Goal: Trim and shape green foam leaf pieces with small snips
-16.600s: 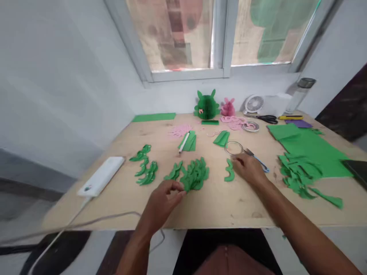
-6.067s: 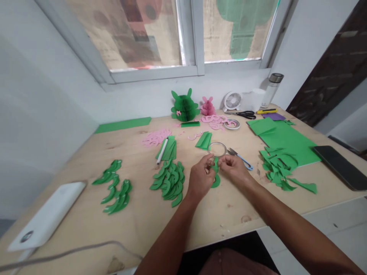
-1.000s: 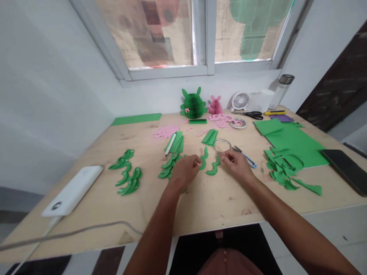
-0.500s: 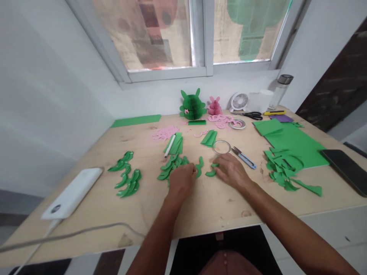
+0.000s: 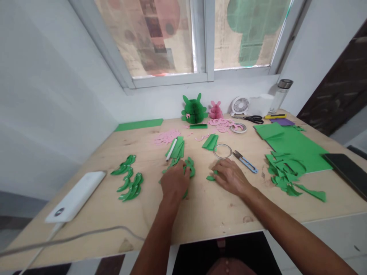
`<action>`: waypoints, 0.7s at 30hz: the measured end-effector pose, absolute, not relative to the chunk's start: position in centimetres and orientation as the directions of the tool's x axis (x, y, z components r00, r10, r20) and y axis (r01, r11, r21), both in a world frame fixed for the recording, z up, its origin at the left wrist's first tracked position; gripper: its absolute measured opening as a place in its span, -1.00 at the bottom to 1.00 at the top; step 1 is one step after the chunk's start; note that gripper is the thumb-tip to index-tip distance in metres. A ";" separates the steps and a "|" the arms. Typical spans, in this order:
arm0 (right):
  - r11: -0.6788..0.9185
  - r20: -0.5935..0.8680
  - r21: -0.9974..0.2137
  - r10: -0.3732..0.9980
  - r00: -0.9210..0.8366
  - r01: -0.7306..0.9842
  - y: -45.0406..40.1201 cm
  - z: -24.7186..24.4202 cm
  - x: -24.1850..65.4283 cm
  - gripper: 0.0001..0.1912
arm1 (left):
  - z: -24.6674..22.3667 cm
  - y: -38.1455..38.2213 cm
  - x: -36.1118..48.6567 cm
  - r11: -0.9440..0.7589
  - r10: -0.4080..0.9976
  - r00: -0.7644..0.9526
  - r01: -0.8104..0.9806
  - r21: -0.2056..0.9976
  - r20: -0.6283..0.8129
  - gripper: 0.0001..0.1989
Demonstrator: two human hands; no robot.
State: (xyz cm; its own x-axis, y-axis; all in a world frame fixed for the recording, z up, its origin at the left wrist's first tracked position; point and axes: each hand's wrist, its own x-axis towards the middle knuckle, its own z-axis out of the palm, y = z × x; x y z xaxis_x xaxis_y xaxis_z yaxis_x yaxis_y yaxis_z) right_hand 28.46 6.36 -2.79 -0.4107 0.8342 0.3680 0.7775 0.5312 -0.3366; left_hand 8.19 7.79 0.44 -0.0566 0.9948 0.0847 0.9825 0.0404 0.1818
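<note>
My left hand (image 5: pixel 175 180) rests over a pile of curved green paper cutouts (image 5: pixel 190 168), its fingers curled down onto a cutout among them. The hand hides much of that pile. To its right, my right hand (image 5: pixel 230 176) lies low on the table with bent fingers closed on a small curved green paper cutout (image 5: pixel 211 178); part of this piece is under the fingertips. Just beyond my right hand are a thin clear ring of tape (image 5: pixel 223 151) and blue thread snips (image 5: pixel 246 162).
More curved green cutouts (image 5: pixel 132 187) with white marks lie left, near a white power bank (image 5: pixel 76 196) and its cable. Green scraps (image 5: pixel 286 173), green sheets (image 5: pixel 304 145) and a phone (image 5: pixel 346 172) lie right. A white pen (image 5: pixel 171 149) and paper figures (image 5: pixel 195 110) stand farther back.
My left hand has moved left onto the pile, and the curved cutout beside it no longer lies apart in the gap. My right hand stays nearly in place. The view tilts slightly up.
</note>
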 end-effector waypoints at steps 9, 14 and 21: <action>0.574 0.359 -0.317 0.809 -0.465 0.755 6.1 -2.4 28.3 -0.81 | -1.5 6.4 11.0 -0.392 0.883 0.299 0.893 0.221 0.362 -0.85; 0.488 0.428 -0.418 0.850 -0.308 0.766 6.7 -2.6 28.8 -0.82 | -2.3 5.5 11.9 -0.482 0.845 0.394 0.855 0.192 0.362 -0.87; 0.271 0.501 -0.547 0.864 0.050 0.792 8.0 -2.9 30.6 -0.79 | -2.9 5.3 12.3 -0.577 0.801 0.491 0.785 0.225 0.341 -0.90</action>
State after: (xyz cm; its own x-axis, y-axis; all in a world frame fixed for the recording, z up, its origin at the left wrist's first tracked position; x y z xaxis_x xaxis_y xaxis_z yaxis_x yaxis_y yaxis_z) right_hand 30.60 7.98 -2.95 0.0499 0.8641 0.5008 0.7924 0.2709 -0.5465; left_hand 12.30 5.30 -2.94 0.4909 0.8015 0.3415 0.7852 -0.5769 0.2251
